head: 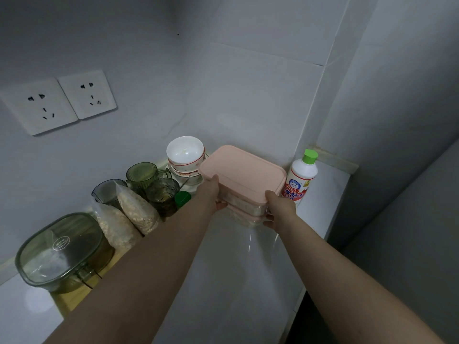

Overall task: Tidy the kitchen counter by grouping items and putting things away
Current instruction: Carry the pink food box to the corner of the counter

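Observation:
Two stacked clear food containers with pink lids are held above the white counter near its back corner. My left hand grips the stack's left side, thumb on the top lid and fingers underneath. My right hand grips the right side, thumb by the upper lid's corner and fingers under the lower box. The lower container is mostly hidden by the upper one.
Stacked white bowls stand at the back wall. Left of them are green glass mugs, a grey cup, two bags of oats, a green-capped jar and a green lidded dish. A detergent bottle stands right.

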Available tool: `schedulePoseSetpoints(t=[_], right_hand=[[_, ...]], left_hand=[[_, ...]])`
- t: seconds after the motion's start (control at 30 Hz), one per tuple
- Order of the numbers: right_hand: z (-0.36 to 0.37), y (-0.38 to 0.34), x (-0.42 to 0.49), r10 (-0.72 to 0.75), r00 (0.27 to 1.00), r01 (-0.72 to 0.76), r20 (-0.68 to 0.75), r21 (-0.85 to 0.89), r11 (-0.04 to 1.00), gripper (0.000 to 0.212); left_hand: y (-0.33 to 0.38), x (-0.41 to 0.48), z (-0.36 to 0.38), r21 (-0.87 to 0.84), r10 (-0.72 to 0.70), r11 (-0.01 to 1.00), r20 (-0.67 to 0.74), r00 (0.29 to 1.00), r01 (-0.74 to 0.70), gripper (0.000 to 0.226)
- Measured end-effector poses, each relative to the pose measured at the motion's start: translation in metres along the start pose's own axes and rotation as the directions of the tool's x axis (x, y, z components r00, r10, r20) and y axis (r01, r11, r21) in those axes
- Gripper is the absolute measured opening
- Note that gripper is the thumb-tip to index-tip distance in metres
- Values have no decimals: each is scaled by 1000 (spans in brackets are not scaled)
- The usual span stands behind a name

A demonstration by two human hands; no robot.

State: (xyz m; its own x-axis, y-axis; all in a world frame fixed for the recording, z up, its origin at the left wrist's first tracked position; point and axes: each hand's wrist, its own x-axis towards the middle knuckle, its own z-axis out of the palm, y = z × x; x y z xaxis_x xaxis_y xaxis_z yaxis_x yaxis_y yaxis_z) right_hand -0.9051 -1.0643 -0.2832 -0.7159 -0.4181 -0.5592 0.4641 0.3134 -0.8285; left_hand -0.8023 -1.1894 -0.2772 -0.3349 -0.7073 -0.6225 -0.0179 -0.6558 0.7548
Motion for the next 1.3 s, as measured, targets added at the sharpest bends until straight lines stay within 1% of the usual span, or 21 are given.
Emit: schedulePoseSetpoints(t=[0.2,0.3,0.37,0.43,0.53,0.6,0.7,0.73,0.8,0.83,0.9,0.93,0.97,1.0,1.03,1.1,1.13,1.17,1.23,1.3], right_hand=[[0,-2,5,5,1000,-5,19,-30,1000,45],[5,-5,1,-49,999,48,-7,-83,995,51],[2,-3,-4,-32,999,34,17,-112,993,54],[0,-3,-9,18,998,-14,55,-72,997,48],[-9,-3,-21,28,998,-25,63,-52,998,53],[-12,-3,-30,-4,999,7,43,-64,998,56],[-13,-5,-45,-97,995,100,28,-118,988,52],[-13,-5,-55,-127,991,130,32,-129,983,55],[-12,-8,-75,-170,985,173,36,-113,978,71],[-11,-10,-86,-197,979,201,42,-129,971,72],[-10,-12,-103,-244,966,258,88,-239,936,53],[-10,-12,-111,-273,954,298,120,-323,898,46],[-10,-10,-121,-328,932,363,155,-408,838,41],[-10,-7,-131,-389,897,442,212,-472,762,39],[-10,-2,-141,-459,843,535,281,-523,664,37],[-9,9,-154,-557,714,679,425,-614,402,40],[-8,14,-161,-580,647,727,495,-630,274,41],[-7,18,-166,-596,584,761,551,-627,165,43],[-2,22,-179,-597,481,800,641,-599,1,44],[5,26,-193,-588,399,812,704,-569,-129,42]], left_hand=[[1,9,1,20,-12,1000,-11,1000,12,47],[-3,5,1,35,37,999,-25,999,-37,50],[-7,0,-1,46,56,997,-27,998,-55,48],[-8,-8,-3,47,73,996,-7,997,-72,41],[-10,-28,-5,119,99,988,19,995,-100,39],[-14,-46,-6,173,151,973,8,989,-150,39],[-15,-76,-5,249,219,944,19,975,-217,25],[-14,-90,-8,285,252,926,22,968,-247,21],[-11,-105,-15,329,312,894,33,949,-306,19],[-9,-114,-20,347,351,875,28,936,-339,17],[-7,-133,-33,380,420,833,38,907,-402,14],[-7,-143,-40,402,452,807,51,890,-433,15],[-8,-151,-47,445,480,767,79,874,-462,17],[-10,-160,-56,527,511,696,115,852,-488,23],[-11,-170,-67,632,549,582,157,821,-511,35],[-13,-185,-89,810,626,282,250,738,-514,50],[-15,-194,-101,854,648,163,285,706,-494,53],[-18,-204,-112,880,658,92,298,692,-466,54],[-23,-220,-136,919,668,-7,298,683,-394,56],[-27,-232,-158,935,680,-114,320,660,-335,57]])
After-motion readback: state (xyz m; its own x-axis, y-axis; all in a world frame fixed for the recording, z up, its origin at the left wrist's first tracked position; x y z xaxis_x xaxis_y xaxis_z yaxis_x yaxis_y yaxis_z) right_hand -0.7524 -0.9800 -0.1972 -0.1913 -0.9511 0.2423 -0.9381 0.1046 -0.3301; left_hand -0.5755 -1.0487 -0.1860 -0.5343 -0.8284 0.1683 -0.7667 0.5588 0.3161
